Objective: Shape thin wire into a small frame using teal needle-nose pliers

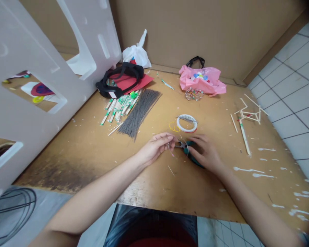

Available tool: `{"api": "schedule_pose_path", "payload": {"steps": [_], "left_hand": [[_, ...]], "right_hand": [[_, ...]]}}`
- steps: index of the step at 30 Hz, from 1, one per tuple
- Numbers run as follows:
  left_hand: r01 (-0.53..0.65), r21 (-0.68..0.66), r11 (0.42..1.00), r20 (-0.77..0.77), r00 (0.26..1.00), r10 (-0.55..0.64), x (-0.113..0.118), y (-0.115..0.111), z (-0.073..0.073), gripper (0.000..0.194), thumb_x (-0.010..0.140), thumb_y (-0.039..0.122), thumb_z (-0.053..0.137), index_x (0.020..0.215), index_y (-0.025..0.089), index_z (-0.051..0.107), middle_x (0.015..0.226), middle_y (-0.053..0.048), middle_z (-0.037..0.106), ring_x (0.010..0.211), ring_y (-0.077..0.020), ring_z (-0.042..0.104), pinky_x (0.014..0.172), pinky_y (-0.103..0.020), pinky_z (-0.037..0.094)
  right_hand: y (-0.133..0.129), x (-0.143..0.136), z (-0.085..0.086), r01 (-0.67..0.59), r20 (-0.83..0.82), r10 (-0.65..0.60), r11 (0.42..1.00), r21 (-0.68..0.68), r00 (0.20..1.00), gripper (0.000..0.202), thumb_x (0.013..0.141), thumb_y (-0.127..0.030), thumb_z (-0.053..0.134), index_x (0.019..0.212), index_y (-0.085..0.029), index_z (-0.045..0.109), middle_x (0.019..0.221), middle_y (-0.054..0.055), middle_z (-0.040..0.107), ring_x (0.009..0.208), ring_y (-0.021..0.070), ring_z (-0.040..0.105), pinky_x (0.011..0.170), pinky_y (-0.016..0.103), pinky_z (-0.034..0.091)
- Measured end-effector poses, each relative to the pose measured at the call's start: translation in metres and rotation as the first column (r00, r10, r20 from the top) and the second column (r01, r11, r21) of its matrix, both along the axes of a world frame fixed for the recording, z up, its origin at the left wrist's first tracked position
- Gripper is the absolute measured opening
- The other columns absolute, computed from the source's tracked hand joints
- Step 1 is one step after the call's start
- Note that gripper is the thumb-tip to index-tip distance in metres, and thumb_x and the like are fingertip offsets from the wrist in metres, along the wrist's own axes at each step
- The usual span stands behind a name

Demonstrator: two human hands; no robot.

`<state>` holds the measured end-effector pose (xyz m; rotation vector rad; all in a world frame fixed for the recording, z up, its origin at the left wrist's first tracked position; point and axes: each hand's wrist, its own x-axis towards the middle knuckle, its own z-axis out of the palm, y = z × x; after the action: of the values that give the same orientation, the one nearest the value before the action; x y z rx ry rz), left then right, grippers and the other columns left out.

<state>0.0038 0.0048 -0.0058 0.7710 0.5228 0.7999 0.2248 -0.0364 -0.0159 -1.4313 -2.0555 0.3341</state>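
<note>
A thin, curved, pale wire [169,149] is above the brown wooden bench [92,137], between its centre and front edge, pinched between thumb and fingers of the left hand [159,143]. The right hand [205,151] is closed round green-handled metal pliers [186,150], their tips toward the left. Toward the bench's far edge lie a white ring-shaped coil [195,125] and a crumpled pink plastic bag [203,83].

Bare forearms [100,188], red garment [154,242], probably dark trousers [118,223]
</note>
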Motion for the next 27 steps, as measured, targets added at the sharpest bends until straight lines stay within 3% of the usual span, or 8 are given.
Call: {"api": "schedule_pose_path", "payload": {"steps": [2, 5, 8, 11, 15, 19, 23, 27], "left_hand": [[0.143, 0.028, 0.989, -0.02, 0.99, -0.143, -0.001, -0.002, 0.0, 0.02, 0.073, 0.032, 0.069, 0.075, 0.012, 0.069, 0.064, -0.003, 0.06, 0.056, -0.0102, 0.054, 0.05, -0.021, 0.045], [0.333, 0.051, 0.942, -0.094, 0.94, -0.327, -0.003, -0.006, 0.0, 0.019, 0.074, 0.032, 0.068, 0.074, 0.013, 0.069, 0.066, -0.004, 0.062, 0.056, -0.0092, 0.053, 0.05, -0.02, 0.044], [0.495, 0.093, 0.864, -0.203, 0.859, -0.47, -0.004, -0.008, 0.001, 0.02, 0.077, 0.032, 0.066, 0.074, 0.013, 0.069, 0.063, -0.003, 0.06, 0.054, -0.0087, 0.052, 0.05, -0.02, 0.043], [0.642, 0.127, 0.756, -0.309, 0.75, -0.585, -0.004, -0.009, 0.005, 0.019, 0.079, 0.031, 0.063, 0.074, 0.013, 0.068, 0.059, -0.001, 0.057, 0.053, -0.0074, 0.05, 0.051, -0.019, 0.043], [0.714, 0.118, 0.69, -0.431, 0.663, -0.612, -0.002, -0.011, 0.006, 0.019, 0.079, 0.029, 0.063, 0.074, 0.012, 0.065, 0.055, 0.002, 0.054, 0.05, -0.0061, 0.049, 0.05, -0.018, 0.043], [0.661, 0.072, 0.747, -0.449, 0.69, -0.567, -0.001, -0.011, 0.0, 0.022, 0.079, 0.033, 0.062, 0.079, 0.011, 0.062, 0.058, 0.002, 0.057, 0.048, -0.0068, 0.052, 0.046, -0.018, 0.043], [0.526, 0.041, 0.849, -0.436, 0.774, -0.459, 0.0, -0.009, -0.005, 0.024, 0.078, 0.035, 0.064, 0.082, 0.012, 0.058, 0.056, 0.002, 0.059, 0.045, -0.0082, 0.054, 0.043, -0.019, 0.042], [0.337, 0.089, 0.937, -0.39, 0.878, -0.278, 0.002, -0.007, -0.007, 0.022, 0.077, 0.031, 0.066, 0.085, 0.012, 0.056, 0.06, 0.001, 0.061, 0.05, -0.0093, 0.059, 0.049, -0.021, 0.045]], "right_hand": [[-0.003, -0.003, 0.013, 0.017, -0.215, -0.045, 0.991, -0.132, 0.976, 0.028, 0.088, -0.034, 0.051, 0.11, -0.021, 0.063, 0.108, 0.01, 0.064, 0.099, 0.021, 0.06, 0.087, 0.041, 0.049], [-0.01, -0.01, 0.031, -0.107, -0.432, -0.041, 0.944, -0.313, 0.901, 0.03, 0.09, -0.036, 0.049, 0.113, -0.023, 0.062, 0.11, 0.007, 0.064, 0.087, 0.0163, 0.062, 0.078, 0.035, 0.052], [-0.016, -0.015, 0.038, -0.202, -0.468, -0.019, 0.886, -0.417, 0.884, 0.029, 0.089, -0.037, 0.05, 0.109, -0.022, 0.065, 0.11, 0.006, 0.063, 0.072, 0.0117, 0.06, 0.067, 0.028, 0.052], [-0.019, -0.016, 0.036, -0.278, -0.496, -0.01, 0.818, -0.504, 0.868, 0.029, 0.089, -0.038, 0.05, 0.102, -0.02, 0.069, 0.092, 0.003, 0.067, 0.062, 0.0093, 0.055, 0.06, 0.025, 0.048], [-0.019, -0.013, 0.027, -0.371, -0.502, 0.034, 0.718, -0.59, 0.864, 0.028, 0.085, -0.04, 0.056, 0.096, -0.019, 0.072, 0.081, 0.002, 0.068, 0.065, 0.0109, 0.056, 0.059, 0.023, 0.044], [-0.02, -0.01, 0.023, -0.318, -0.453, -0.017, 0.689, -0.651, 0.891, 0.024, 0.081, -0.039, 0.062, 0.09, -0.02, 0.073, 0.076, 0.001, 0.069, 0.064, 0.0121, 0.058, 0.06, 0.025, 0.044], [-0.02, -0.006, 0.023, -0.273, -0.398, 0.033, 0.779, -0.564, 0.917, 0.02, 0.082, -0.036, 0.059, 0.087, -0.022, 0.073, 0.083, 0.003, 0.069, 0.078, 0.0159, 0.061, 0.069, 0.028, 0.046], [-0.02, -0.001, 0.027, -0.222, -0.35, 0.031, 0.825, -0.52, 0.936, 0.018, 0.081, -0.034, 0.06, 0.08, -0.021, 0.073, 0.077, 0.003, 0.066, 0.071, 0.015, 0.059, 0.063, 0.028, 0.045]]}}
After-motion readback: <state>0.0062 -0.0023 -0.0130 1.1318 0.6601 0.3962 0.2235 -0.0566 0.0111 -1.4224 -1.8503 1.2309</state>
